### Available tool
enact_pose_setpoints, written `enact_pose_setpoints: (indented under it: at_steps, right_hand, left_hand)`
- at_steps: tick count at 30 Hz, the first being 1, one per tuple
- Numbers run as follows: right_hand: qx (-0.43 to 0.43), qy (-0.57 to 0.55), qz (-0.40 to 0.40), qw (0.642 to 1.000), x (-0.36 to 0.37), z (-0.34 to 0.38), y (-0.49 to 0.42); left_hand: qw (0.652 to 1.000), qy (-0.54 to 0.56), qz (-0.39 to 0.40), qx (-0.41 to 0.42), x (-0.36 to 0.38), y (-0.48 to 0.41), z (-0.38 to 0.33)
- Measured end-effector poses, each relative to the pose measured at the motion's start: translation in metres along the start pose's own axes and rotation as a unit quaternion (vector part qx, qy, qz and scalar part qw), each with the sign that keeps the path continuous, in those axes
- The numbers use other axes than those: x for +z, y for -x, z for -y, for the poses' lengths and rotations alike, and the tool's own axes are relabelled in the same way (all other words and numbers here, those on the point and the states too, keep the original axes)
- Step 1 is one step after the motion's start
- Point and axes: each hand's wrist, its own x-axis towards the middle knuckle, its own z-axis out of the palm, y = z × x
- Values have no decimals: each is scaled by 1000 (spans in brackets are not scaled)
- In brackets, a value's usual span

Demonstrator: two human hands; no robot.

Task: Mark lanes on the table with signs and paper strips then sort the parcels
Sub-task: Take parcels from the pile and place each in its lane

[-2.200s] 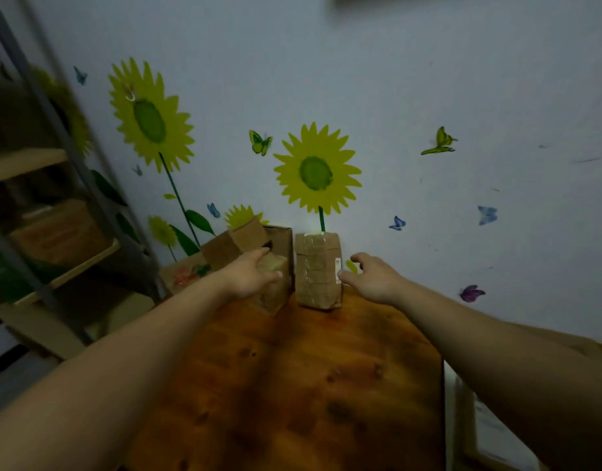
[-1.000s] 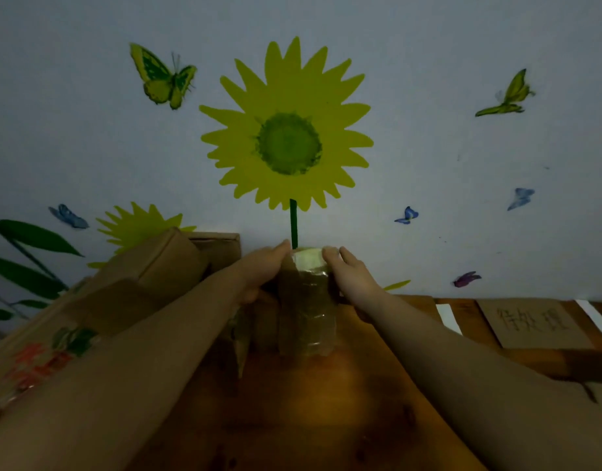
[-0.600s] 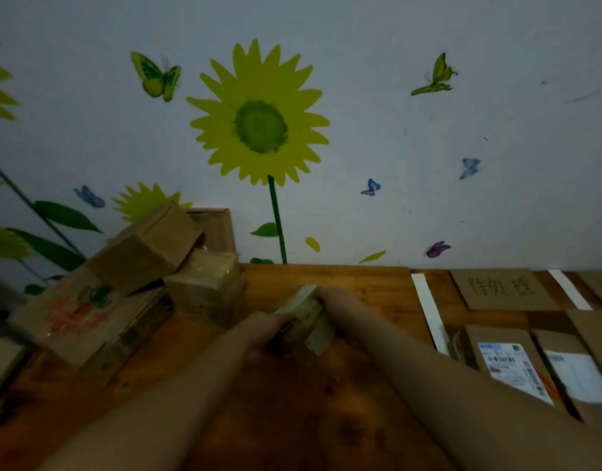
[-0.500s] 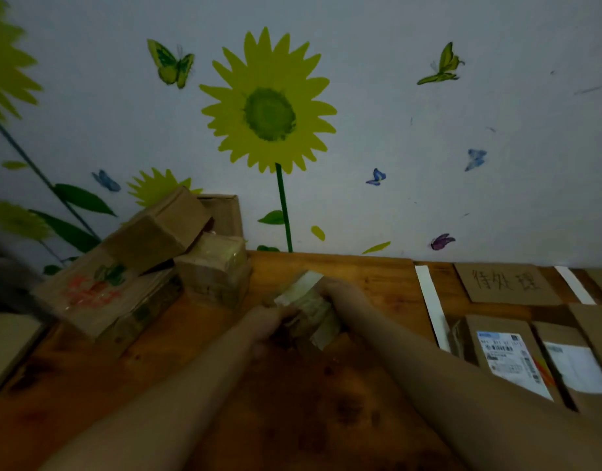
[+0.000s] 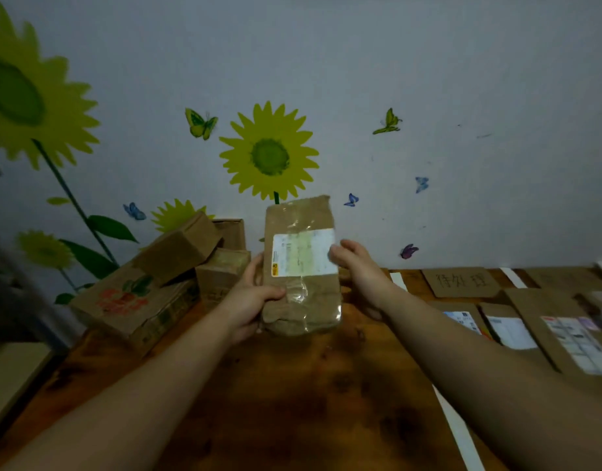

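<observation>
I hold a brown taped parcel [image 5: 301, 266] upright above the wooden table [image 5: 293, 402], its white shipping label facing me. My left hand [image 5: 250, 300] grips its lower left edge, thumb across the front. My right hand [image 5: 355, 270] holds the right edge, thumb on the label. A cardboard sign [image 5: 461, 281] with handwritten characters lies at the back right. White paper strips [image 5: 398, 280] [image 5: 456, 433] mark lanes. Several flat parcels with labels [image 5: 571, 331] lie in the lanes on the right.
A pile of cardboard boxes [image 5: 177, 249] stands at the back left, on a printed box [image 5: 123, 304] near the table's left edge. The wall with sunflower stickers [image 5: 269, 154] closes the back. A shelf frame [image 5: 7, 334] is at far left.
The parcel was taken from against the wall, pulled toward me, then raised and turned upright so its label faces me. Both hands stayed on it. The view has tilted and pulled back.
</observation>
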Motion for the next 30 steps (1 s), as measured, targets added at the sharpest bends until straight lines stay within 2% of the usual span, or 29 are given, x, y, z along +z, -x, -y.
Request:
enact_pose_setpoints:
  at_steps: [4,9,11,12,15,18,21,23,26,30]
  right_hand:
    - [-30,-5,-48,998,9,14,29]
    - [-24,-159,-176,971,8,3,74]
    - [-6,-188,-234,954,2,0,89]
    - [1,-193,-252,948,-2,1,96]
    - [2,-159,-270,950,-23,6,116]
    - [4,-105,-278,955,-53,10,140]
    - [29,-72,-246,966,-82,8,165]
    - [43,-67,-243,967,-105,3,182]
    - [54,-29,-279,958,-150,-2,209]
    - [37,22,-327,944,-221,-9,248]
  left_hand:
    - [992,-71,106,-23,-8,36,-20]
    - [992,32,89,-82,-2,61,-13]
    - [989,41,100,-101,8,70,-5]
    - [992,29,82,-92,14,72,-2]
    - [996,-19,16,-85,37,80,1]
    - [990,-45,29,-130,57,89,1]
    - [989,-25,48,-135,82,91,5]
    - [992,-26,49,-114,108,92,10]
    - [998,-21,12,-54,152,90,27]
    - [998,-54,39,7,225,96,55]
